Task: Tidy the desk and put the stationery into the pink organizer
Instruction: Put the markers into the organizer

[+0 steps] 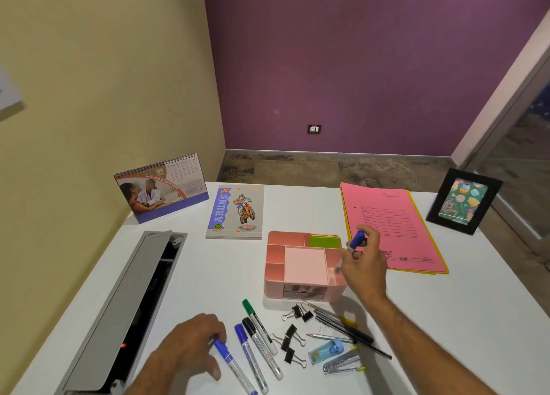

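The right hand (361,263) holds a blue marker (352,246) almost upright, tip down, over the pink organizer's (300,260) slot at 3 o'clock. The left hand (190,344) pinches another marker (232,362) lying on the table (446,320) at 7 o'clock.

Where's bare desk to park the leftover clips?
Bare: white desk between cable tray and pink organizer; near right corner, below the pink folder. Crowded: front of the organizer, with markers, binder clips, pens, stapler.
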